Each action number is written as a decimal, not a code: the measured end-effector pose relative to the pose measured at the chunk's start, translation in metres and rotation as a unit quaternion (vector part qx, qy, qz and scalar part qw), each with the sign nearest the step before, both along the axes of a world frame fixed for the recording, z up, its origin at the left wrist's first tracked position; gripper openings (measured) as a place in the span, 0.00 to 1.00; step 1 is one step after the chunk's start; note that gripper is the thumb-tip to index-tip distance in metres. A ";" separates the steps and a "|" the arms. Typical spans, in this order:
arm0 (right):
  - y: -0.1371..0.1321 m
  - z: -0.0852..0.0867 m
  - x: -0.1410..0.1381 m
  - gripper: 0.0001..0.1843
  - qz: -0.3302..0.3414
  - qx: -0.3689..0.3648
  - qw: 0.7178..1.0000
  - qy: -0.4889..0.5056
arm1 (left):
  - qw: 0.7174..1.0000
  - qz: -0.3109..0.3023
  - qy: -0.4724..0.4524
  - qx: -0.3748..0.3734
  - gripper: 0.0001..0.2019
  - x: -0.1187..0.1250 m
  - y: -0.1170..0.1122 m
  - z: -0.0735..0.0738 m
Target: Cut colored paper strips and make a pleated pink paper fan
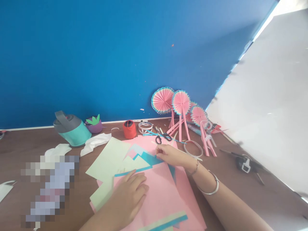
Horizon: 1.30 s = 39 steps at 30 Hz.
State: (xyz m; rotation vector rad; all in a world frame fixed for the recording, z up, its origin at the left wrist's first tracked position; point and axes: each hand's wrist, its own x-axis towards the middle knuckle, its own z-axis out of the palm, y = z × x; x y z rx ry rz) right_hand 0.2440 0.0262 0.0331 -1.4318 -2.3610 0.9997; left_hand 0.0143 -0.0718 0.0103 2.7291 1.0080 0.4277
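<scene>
My left hand [131, 195] lies with its fingers stretched out on a pink paper sheet [160, 189]. Blue strips edge this sheet at top and bottom, with a pale green band beside the lower one. Over the far side of the pile, my right hand [168, 154] is closed, fingertips pinched together above blue paper [150, 158]. Whatever those fingers hold, if anything, is too small to tell. Pale green sheets [108, 157] spread out on the left of the pile. Just beyond my right hand lie black-handled scissors [166, 137].
Pink pleated paper fans [163, 100] lean at the blue wall [108, 57]. Along the back stand a red tape roll [129, 130], a teal and grey container [77, 133] and a purple pot [94, 128]. A tape ring [193, 149] and crumpled white paper [96, 143] lie on the brown table [77, 202].
</scene>
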 end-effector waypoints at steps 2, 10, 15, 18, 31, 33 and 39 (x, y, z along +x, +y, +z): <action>-0.003 0.004 -0.001 0.08 0.010 -0.017 1.000 0.018 | 1.000 0.002 -0.004 -0.003 0.09 0.000 0.000 0.001; -0.010 -0.009 -0.013 0.15 0.070 0.011 0.997 0.001 | 1.000 0.016 -0.001 0.003 0.08 0.002 -0.002 0.002; -0.011 -0.019 -0.012 0.19 0.053 0.021 0.998 -0.004 | 1.000 0.015 -0.003 -0.009 0.09 0.002 0.000 0.000; -0.012 -0.023 -0.013 0.20 0.046 0.049 0.998 -0.017 | 1.000 0.017 0.003 -0.012 0.09 0.003 0.000 0.002; -0.012 -0.022 -0.020 0.21 0.038 0.039 0.998 -0.015 | 0.999 0.033 -0.007 -0.011 0.15 0.013 0.006 0.004; -0.011 -0.024 -0.020 0.21 0.043 0.038 0.998 -0.015 | 0.999 0.035 -0.001 -0.013 0.14 0.014 0.007 0.004; -0.010 -0.024 -0.019 0.21 0.044 0.037 0.998 -0.025 | 0.999 0.037 0.015 -0.011 0.14 0.017 0.008 0.001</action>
